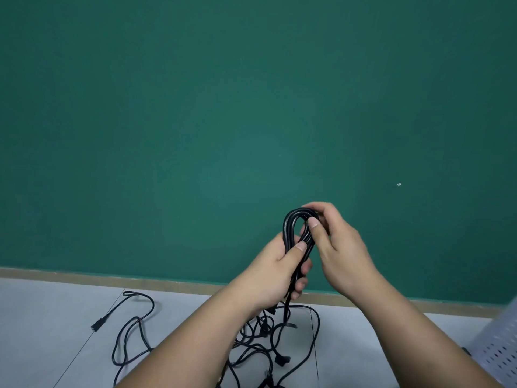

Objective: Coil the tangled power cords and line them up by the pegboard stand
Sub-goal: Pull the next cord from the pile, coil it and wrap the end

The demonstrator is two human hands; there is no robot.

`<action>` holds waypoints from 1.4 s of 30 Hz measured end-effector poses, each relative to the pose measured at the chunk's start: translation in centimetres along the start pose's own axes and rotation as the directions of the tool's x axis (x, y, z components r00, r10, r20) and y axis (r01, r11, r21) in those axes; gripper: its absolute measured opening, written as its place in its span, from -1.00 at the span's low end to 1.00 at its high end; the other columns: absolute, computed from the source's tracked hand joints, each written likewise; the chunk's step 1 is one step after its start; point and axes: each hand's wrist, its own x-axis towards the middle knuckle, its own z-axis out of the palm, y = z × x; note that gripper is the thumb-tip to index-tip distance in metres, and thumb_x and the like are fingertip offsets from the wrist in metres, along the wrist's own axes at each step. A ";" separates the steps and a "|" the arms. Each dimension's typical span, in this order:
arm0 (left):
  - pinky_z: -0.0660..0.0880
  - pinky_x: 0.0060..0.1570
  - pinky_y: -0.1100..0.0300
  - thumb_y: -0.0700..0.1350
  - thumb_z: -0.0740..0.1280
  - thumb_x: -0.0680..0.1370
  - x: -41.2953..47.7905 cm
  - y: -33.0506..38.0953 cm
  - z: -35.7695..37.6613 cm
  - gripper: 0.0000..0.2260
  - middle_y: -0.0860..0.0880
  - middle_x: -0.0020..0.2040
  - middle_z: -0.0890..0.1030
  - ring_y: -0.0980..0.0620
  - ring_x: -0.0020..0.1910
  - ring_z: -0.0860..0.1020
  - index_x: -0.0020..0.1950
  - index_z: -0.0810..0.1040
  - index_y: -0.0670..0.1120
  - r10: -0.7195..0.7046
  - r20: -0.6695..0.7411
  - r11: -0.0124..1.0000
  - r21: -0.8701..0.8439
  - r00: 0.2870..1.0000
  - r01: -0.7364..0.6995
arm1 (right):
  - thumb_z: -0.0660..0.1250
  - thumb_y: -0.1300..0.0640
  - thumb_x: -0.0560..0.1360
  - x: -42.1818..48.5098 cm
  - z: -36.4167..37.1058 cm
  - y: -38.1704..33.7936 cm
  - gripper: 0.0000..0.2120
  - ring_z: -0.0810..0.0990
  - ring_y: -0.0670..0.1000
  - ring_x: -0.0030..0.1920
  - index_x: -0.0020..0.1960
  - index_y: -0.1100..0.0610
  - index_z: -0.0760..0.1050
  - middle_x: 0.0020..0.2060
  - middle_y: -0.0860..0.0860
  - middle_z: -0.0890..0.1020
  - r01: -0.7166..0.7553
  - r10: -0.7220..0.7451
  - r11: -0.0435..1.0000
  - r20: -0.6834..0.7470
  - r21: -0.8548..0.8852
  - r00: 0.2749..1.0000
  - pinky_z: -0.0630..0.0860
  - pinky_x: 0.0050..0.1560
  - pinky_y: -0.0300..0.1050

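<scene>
Head view: coiling step. Your left hand (pixel 279 266) grips the looped cord (pixel 287 226) between your hands; your right hand (pixel 337 249) pinches its top bend. Next, you likely draw slack from the tangle (pixel 272 336) below.
</scene>
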 end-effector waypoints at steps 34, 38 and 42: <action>0.49 -0.27 0.14 -0.11 0.19 0.77 0.2 -1.2 -1.1 -0.76 -0.03 -0.23 0.39 0.03 -0.31 0.43 -0.06 0.52 -0.08 -0.108 0.095 0.994 -0.008 0.990 0.109 | 0.12 -0.27 0.66 0.4 1.8 2.0 -0.68 0.60 -0.12 -0.16 0.16 -0.12 0.54 -0.14 -0.19 0.62 -0.033 0.033 0.999 0.006 0.034 0.999 0.52 -0.10 -0.10; 0.51 -0.29 0.13 -0.11 0.20 0.76 0.9 -1.2 -1.6 -0.78 -0.05 -0.24 0.50 0.02 -0.32 0.50 -0.02 0.54 -0.14 -0.074 -0.135 0.992 -0.115 0.988 0.059 | 0.07 -0.42 0.57 0.1 1.7 2.0 -0.52 0.69 -0.01 -0.14 0.25 -0.18 0.52 -0.02 -0.10 0.67 -0.124 0.106 0.987 0.165 0.101 0.981 0.67 -0.12 0.14; 0.51 -0.25 0.09 -0.08 0.23 0.75 1.6 -0.6 -2.4 -0.81 -0.04 -0.28 0.47 -0.02 -0.34 0.48 0.03 0.51 -0.16 -0.044 -0.315 0.955 -0.292 0.948 -0.052 | 0.05 -0.44 0.54 -0.6 1.5 1.9 -0.47 0.74 0.05 -0.09 0.06 -0.13 0.64 -0.09 -0.16 0.72 -0.258 0.199 0.963 0.447 0.074 0.872 0.65 -0.03 0.04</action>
